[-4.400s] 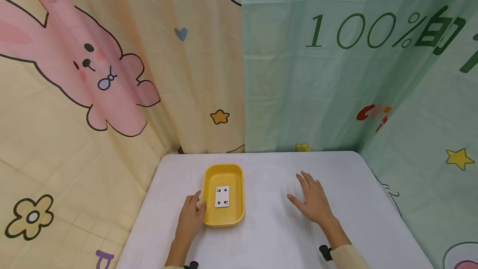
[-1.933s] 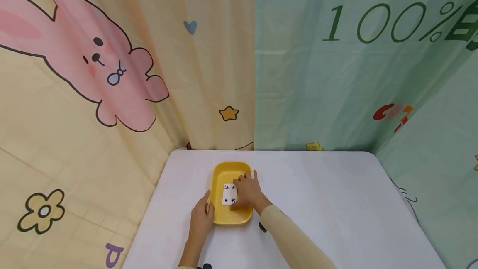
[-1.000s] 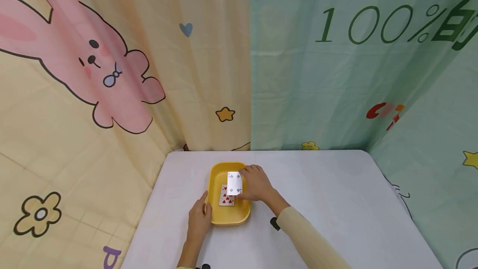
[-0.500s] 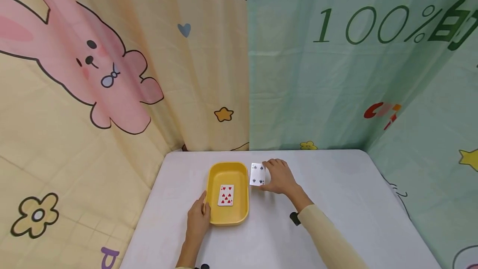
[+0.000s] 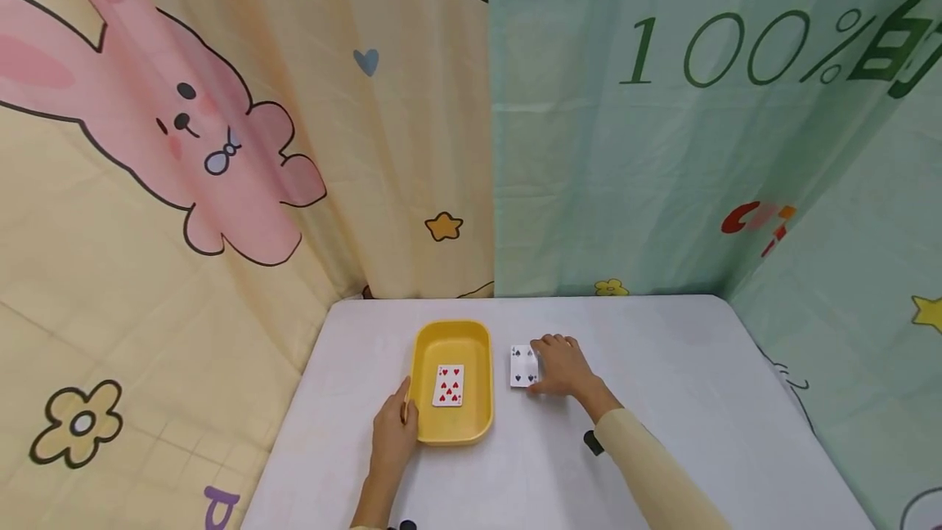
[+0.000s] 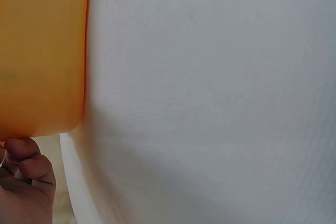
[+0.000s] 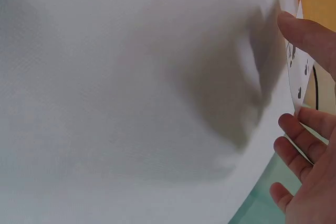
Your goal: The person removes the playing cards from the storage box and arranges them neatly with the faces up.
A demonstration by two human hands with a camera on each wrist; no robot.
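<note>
A yellow tray (image 5: 450, 430) stands on the white table, left of the middle. My left hand (image 5: 392, 436) grips its left rim; in the left wrist view the curled fingers (image 6: 37, 167) touch the tray's wall (image 6: 42, 77). Just right of the tray, my right hand (image 5: 565, 366) pinches a spades playing card (image 5: 522, 366) by its right side, between thumb and index finger. In the right wrist view that card (image 7: 298, 72) appears slightly off the table, above a shadow. A hearts playing card (image 5: 448, 385) lies face up inside the tray.
The white tabletop (image 5: 662, 399) runs on to the right and front of the hands. Printed curtains, a cream one (image 5: 412, 145) and a green one (image 5: 559, 170), hang along the table's back and sides.
My right hand reached into the tray, took hold of the spades card, carried it right over the rim and lowered it. The hearts card underneath came into sight. The left hand stayed at the tray.
</note>
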